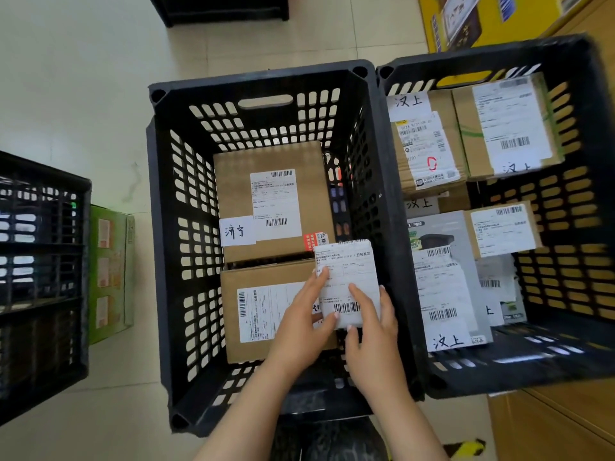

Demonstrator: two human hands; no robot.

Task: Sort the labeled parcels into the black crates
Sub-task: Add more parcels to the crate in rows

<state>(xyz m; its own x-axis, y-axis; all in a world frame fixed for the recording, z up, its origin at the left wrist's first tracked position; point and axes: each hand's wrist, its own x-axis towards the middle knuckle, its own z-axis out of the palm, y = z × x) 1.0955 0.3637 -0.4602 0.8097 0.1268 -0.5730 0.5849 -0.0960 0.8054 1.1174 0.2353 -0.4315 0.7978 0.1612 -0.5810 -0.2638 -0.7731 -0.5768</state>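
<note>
One wide-angle camera, worn on the head, faces forward and steeply down, looking almost straight into the middle black crate (259, 83) at close range. The left hand (299, 324) and right hand (372, 337), both gripping a white parcel (347, 271), enter from the bottom edge toward frame centre. A right crate (565, 361) fills the right side; a left crate (43, 294) is cut by the left edge.

pale tiled floor (83, 94), wooden furniture (549, 424)

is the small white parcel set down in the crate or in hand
In hand: the left hand and right hand grip the small white parcel over the cardboard boxes in the middle crate.
</note>
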